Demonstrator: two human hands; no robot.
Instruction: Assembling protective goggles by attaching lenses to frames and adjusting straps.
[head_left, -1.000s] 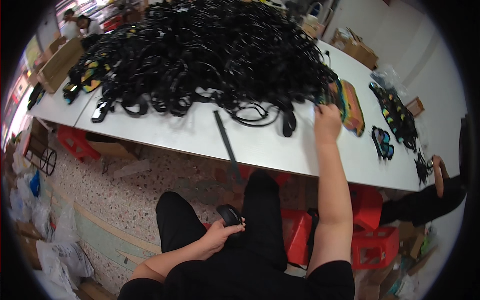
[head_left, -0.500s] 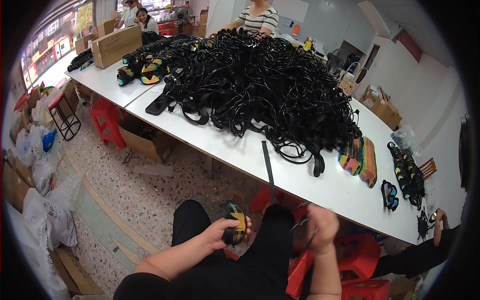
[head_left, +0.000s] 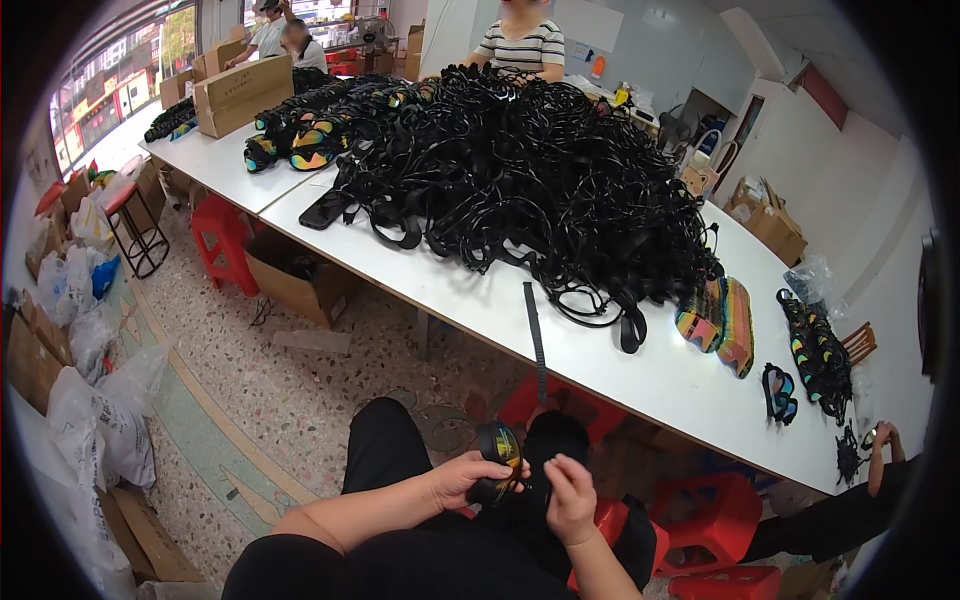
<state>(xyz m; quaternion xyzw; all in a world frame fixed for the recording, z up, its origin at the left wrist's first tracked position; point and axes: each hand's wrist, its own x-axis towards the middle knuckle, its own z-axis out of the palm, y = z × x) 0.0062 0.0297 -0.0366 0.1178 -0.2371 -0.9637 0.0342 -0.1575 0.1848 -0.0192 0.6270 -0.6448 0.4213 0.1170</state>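
My left hand (head_left: pixel 460 478) is closed around a pair of goggles (head_left: pixel 503 448) with a black frame and a shiny yellow lens, held above my lap. Just to their right is my right hand (head_left: pixel 572 500), its fingers drawn together in a pinch. Whatever lies between those fingertips is too small to make out. Ahead of both hands, a flat dark strap (head_left: pixel 535 340) hangs over the front edge of the white table (head_left: pixel 450 305).
A big heap of black straps (head_left: pixel 520 180) covers the table's middle, with a phone (head_left: pixel 326 209) at its left. Stacked mirrored lenses (head_left: pixel 736 325) lie to its right. Red stools (head_left: pixel 705 525) stand by my right leg. Other people are around the table.
My right hand has come left and down, close to the goggles; before, it was blurred and farther right with a thin cord. My left hand has shifted slightly right with the goggles.
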